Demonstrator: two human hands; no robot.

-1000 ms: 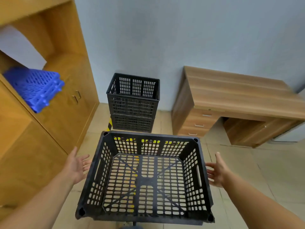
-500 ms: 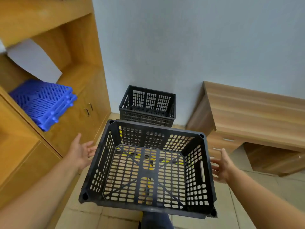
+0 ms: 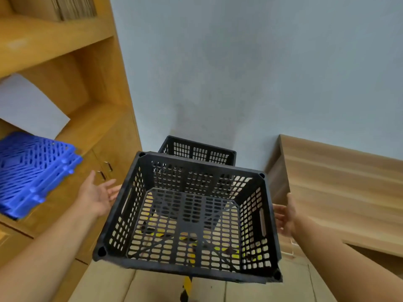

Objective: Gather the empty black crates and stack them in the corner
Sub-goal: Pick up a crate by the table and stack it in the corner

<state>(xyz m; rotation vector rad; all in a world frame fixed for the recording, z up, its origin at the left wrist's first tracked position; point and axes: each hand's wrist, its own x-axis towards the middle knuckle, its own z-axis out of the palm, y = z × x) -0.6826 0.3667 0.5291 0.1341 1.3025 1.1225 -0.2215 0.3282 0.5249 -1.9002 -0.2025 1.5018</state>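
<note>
Black crate fills the lower middle of the view, carried mouth-up between the left hand at 9 o'clock and the right hand at 3 o'clock, each pressed flat with splayed fingers against a slotted side wall, likely so it stays level. Its far rim points toward 12 o'clock, where the stacked crates wait against the wall between the wooden cabinet and the desk. Long axis seems to run 9 to 3, though the wide lens leaves that uncertain.

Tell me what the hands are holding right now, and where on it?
The black crate, carried by its two short sides: left hand and right hand press flat under the outer walls.
</note>
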